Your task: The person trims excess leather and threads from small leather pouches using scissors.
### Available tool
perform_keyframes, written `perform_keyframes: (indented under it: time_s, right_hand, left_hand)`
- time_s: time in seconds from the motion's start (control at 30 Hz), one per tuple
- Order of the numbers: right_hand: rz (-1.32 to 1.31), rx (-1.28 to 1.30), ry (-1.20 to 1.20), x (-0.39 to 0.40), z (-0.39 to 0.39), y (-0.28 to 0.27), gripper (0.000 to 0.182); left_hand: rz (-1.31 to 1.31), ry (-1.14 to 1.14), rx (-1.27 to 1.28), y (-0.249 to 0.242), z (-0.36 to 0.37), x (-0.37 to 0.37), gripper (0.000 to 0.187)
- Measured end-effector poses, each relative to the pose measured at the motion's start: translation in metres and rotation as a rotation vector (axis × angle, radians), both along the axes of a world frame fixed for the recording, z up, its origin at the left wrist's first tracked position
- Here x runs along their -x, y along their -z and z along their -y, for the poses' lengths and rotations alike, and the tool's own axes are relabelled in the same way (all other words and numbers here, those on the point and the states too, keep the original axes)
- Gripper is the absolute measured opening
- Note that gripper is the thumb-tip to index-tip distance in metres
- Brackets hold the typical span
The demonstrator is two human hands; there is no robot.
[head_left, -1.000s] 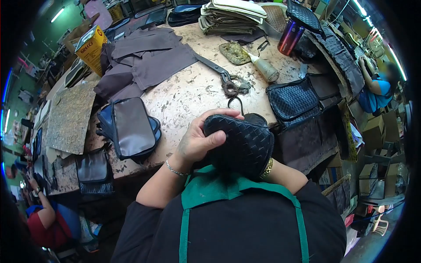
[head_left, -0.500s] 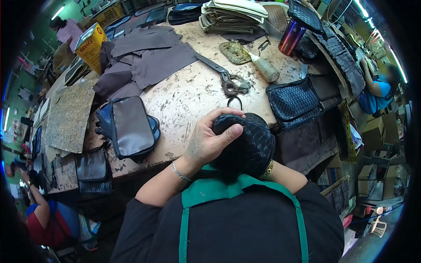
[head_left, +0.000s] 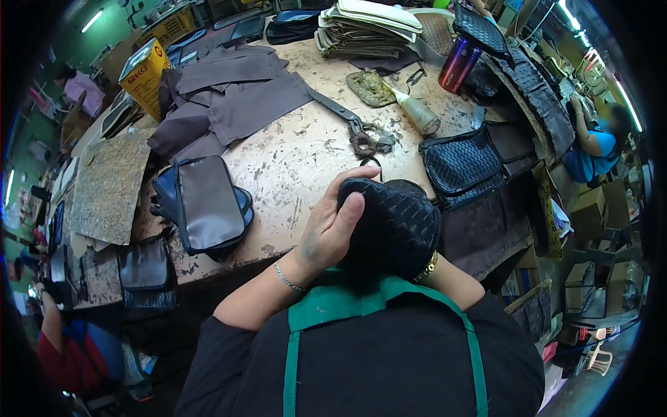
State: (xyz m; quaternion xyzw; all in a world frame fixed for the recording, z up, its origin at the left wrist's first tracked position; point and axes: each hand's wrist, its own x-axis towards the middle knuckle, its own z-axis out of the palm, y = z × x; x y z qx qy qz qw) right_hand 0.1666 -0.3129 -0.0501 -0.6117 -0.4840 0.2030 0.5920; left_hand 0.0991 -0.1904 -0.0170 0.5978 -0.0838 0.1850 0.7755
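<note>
A black woven leather pouch (head_left: 396,222) with a zipped edge is held up in front of my chest. My left hand (head_left: 330,226) grips its left side, with the thumb along the near face and the fingers behind the upper edge. My right forearm reaches the pouch's lower right, where a gold watch (head_left: 429,266) shows on the wrist. The pouch hides my right hand and its fingers. A thin dark loop (head_left: 370,162) shows just above the pouch. Beyond it, big dark scissors (head_left: 347,118) lie on the worn table (head_left: 278,167).
To the left are stacked pouches (head_left: 208,205), dark fabric pieces (head_left: 253,104) and a yellow box (head_left: 146,76). A glue-stained pad (head_left: 370,87), a cone-shaped bottle (head_left: 420,115), a tumbler (head_left: 460,64) and a woven bag (head_left: 462,163) lie right. Other people work at both sides.
My left thumb has drawn back from across the pouch toward its left edge. The pouch has turned slightly, so more of its woven face shows.
</note>
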Motion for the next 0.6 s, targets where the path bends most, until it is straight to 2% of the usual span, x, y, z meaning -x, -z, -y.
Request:
perform_keyframes:
  time_s: [0.03, 0.07, 0.13, 0.2, 0.23, 0.27, 0.3, 0.33, 0.37, 0.4, 0.43, 0.47, 0.53, 0.57, 0.6]
  right_hand:
    - [-0.203, -0.042, -0.071, -0.001, -0.003, -0.004, 0.051]
    - [-0.405, -0.084, -0.142, -0.002, -0.004, -0.007, 0.053]
    - [-0.343, -0.105, -0.181, -0.005, -0.004, -0.005, 0.055]
    - [0.248, -0.039, -0.102, -0.006, -0.004, -0.008, 0.056]
    - [0.248, -0.039, -0.102, -0.005, -0.005, -0.005, 0.056]
    - [0.528, 0.033, 0.031, -0.003, -0.006, -0.002, 0.053]
    - [0.807, 0.106, 0.169, -0.002, -0.007, 0.000, 0.050]
    - [0.808, 0.107, 0.171, 0.000, -0.008, -0.005, 0.050]
    - [0.458, 0.163, 0.087, 0.002, -0.009, -0.014, 0.045]
    - [0.108, 0.214, 0.002, 0.004, -0.010, -0.019, 0.041]
    - [0.109, 0.214, -0.002, 0.003, -0.011, -0.017, 0.041]
    - [0.210, 0.134, 0.038, 0.001, -0.013, -0.014, 0.038]
    - [0.314, 0.054, 0.080, -0.001, -0.015, -0.017, 0.035]
    - [0.335, 0.056, 0.053, -0.002, -0.016, -0.026, 0.036]
    - [0.359, 0.056, 0.026, -0.002, -0.016, -0.034, 0.037]
  left_hand:
    - [-0.069, 0.018, 0.119, 0.000, -0.001, 0.000, 0.036]
    - [-0.063, 0.016, 0.119, -0.001, -0.001, 0.000, 0.036]
    - [-0.039, -0.031, 0.154, -0.005, -0.002, 0.002, 0.033]
    - [-0.043, -0.065, 0.115, -0.004, -0.004, 0.002, 0.033]
    - [-0.049, -0.092, 0.078, -0.003, -0.004, 0.002, 0.033]
    - [-0.047, -0.090, 0.077, -0.003, -0.006, 0.003, 0.033]
    - [-0.122, -0.086, -0.054, -0.002, -0.010, 0.004, 0.034]
    - [-0.199, -0.082, -0.183, -0.001, -0.014, 0.006, 0.034]
    - [-0.197, -0.082, -0.183, 0.001, -0.023, 0.006, 0.034]
    - [-0.307, 0.093, -0.114, 0.003, -0.034, 0.005, 0.038]
    - [-0.415, 0.267, -0.044, -0.001, -0.039, 0.003, 0.044]
    - [-0.415, 0.265, -0.042, -0.005, -0.033, 0.001, 0.044]
    - [0.087, 0.173, -0.131, -0.015, -0.015, -0.008, 0.064]
    - [0.088, 0.257, -0.123, -0.016, -0.020, -0.014, 0.074]
    - [0.053, 0.296, -0.222, -0.023, -0.030, -0.015, 0.067]
